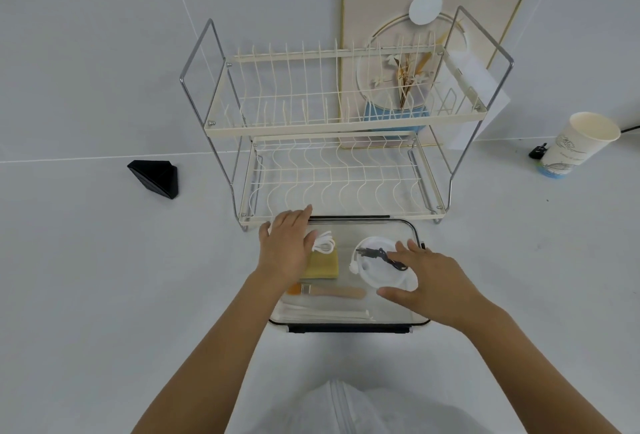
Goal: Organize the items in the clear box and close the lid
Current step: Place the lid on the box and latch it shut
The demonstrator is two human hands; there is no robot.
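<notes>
Clear box (412,317): on the white bench (104,277), near centre, just in front of the dish rack; black-trimmed rim, lid appears to lie over it, though whether it is latched I cannot tell.
Left hand (285,248): flat, fingers together and stretched out, resting on the far left part of the box top.
Right hand (420,283): open, fingers spread, palm down on the right part of the box top, thumb pointing left.
White cable (323,243): coiled, far left inside the box, just right of the left hand.
Yellow sponge (322,265): directly nearer than the white cable.
Brush (332,291): wooden handle, lying left to right, nearer than the sponge.
White round item (372,276): right half of the box, a black cord (384,255) lying across it.
Dish rack (332,122): two-tier, cream wire, beyond the box.
Paper cup (575,146): far right, tilted.
Black wedge-shaped object (156,178): left of the rack, well apart from the box.
</notes>
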